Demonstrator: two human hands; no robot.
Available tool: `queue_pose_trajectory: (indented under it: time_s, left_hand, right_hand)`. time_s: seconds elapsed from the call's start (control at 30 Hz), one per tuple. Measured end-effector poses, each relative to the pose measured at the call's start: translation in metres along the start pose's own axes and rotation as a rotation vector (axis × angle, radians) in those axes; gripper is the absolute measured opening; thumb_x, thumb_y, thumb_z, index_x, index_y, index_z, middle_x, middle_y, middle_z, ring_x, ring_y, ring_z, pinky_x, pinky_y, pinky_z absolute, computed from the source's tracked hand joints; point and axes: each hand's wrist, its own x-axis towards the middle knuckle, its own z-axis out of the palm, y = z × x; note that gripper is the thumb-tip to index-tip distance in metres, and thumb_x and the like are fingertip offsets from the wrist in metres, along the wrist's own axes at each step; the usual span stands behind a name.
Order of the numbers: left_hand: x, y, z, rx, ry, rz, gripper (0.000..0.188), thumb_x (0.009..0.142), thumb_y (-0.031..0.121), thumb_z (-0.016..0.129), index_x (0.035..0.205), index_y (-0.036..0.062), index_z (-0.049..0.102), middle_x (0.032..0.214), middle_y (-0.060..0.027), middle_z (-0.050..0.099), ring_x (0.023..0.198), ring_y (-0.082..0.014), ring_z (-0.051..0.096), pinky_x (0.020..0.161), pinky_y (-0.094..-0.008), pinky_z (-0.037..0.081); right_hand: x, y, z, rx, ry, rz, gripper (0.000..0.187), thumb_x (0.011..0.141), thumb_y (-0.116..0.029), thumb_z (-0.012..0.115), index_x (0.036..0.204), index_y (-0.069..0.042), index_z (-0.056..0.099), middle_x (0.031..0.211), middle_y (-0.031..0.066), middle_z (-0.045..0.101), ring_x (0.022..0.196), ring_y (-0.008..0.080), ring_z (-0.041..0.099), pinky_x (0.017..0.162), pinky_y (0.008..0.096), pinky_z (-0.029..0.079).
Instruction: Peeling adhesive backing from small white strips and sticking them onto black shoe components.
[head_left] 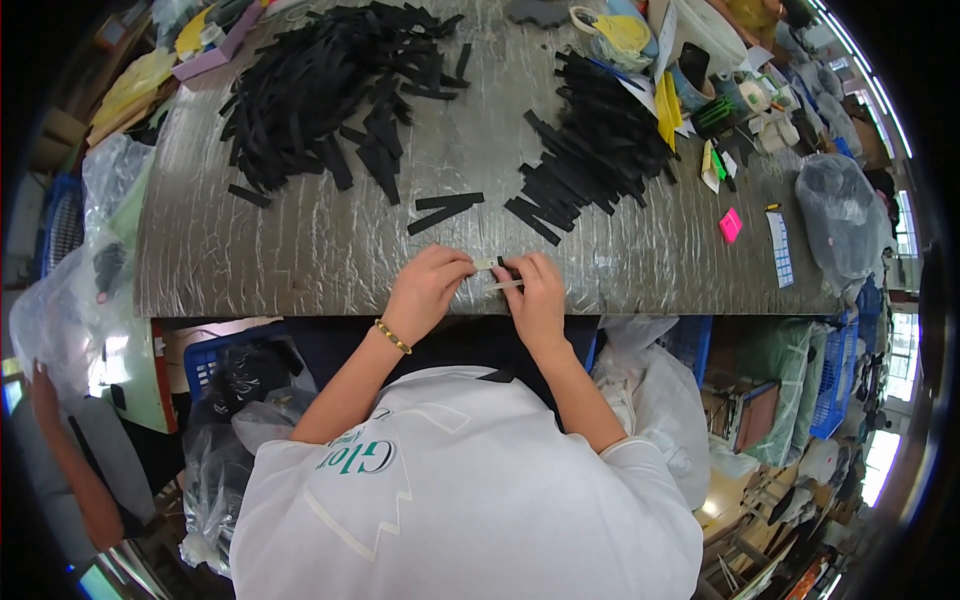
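Observation:
Both hands meet just above the near edge of the table. My left hand (428,287) is closed, its thumb and fingertips pinching one end of a small pale tab (485,264). My right hand (538,297) is closed too, at the tab's other end. Between its fingers a dark bit shows, perhaps the end of a black strip, and a thin whitish stick-like piece (503,285) juts out to the left; what exactly it is I cannot tell. Two loose black strips (447,202) lie beyond my left hand, one slanting across the other.
A large tangled heap of black strips (300,95) covers the far left; a flatter pile of strips (600,140) lies right of centre. Farther right are a pink piece (731,225), a blue-and-white card (780,248) and a clear plastic bag (840,205). Another person's arm (75,460) is at left.

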Motion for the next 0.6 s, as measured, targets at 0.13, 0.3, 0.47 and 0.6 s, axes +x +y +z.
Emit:
queue_pose_trajectory:
  time_s: [0.13, 0.3, 0.47, 0.6]
  left_hand:
    - [0.000, 0.002, 0.006, 0.025, 0.023, 0.013, 0.018, 0.082, 0.000, 0.067, 0.099, 0.0038, 0.071, 0.104, -0.0070, 0.069, 0.097, -0.0291, 0.063, 0.084, -0.0384, 0.053]
    - [0.003, 0.005, 0.008, 0.046, 0.015, 0.032, 0.022, 0.080, -0.001, 0.066, 0.101, 0.0044, 0.072, 0.103, -0.0068, 0.068, 0.097, -0.0287, 0.063, 0.084, -0.0377, 0.053]
    - [0.003, 0.008, 0.008, 0.063, 0.010, 0.023, 0.025, 0.080, -0.001, 0.065, 0.102, 0.0051, 0.073, 0.101, -0.0064, 0.068, 0.095, -0.0275, 0.063, 0.083, -0.0371, 0.053]
    - [0.004, 0.010, 0.007, 0.099, 0.010, 0.043, 0.027, 0.078, -0.002, 0.064, 0.101, 0.0057, 0.074, 0.098, -0.0054, 0.067, 0.092, -0.0261, 0.063, 0.081, -0.0365, 0.053]
  right_hand:
    - [-0.002, -0.005, 0.000, 0.042, 0.021, 0.085, 0.014, 0.087, -0.011, 0.073, 0.094, -0.002, 0.065, 0.089, 0.0135, 0.058, 0.086, 0.0360, 0.059, 0.077, 0.0445, 0.046]
    - [0.002, 0.000, -0.007, 0.126, -0.053, 0.137, 0.011, 0.090, -0.009, 0.069, 0.094, -0.001, 0.064, 0.091, 0.0154, 0.058, 0.088, 0.0375, 0.058, 0.079, 0.0441, 0.046]
    - [0.022, -0.002, -0.032, 0.259, 0.070, 0.094, 0.021, 0.103, -0.015, 0.052, 0.097, 0.001, 0.064, 0.095, 0.0178, 0.058, 0.092, 0.0339, 0.059, 0.083, 0.0402, 0.046]
    - [0.020, 0.003, -0.031, 0.475, -0.116, 0.317, 0.023, 0.102, -0.016, 0.056, 0.097, 0.004, 0.066, 0.083, 0.0153, 0.067, 0.072, 0.0253, 0.064, 0.070, 0.0345, 0.050]
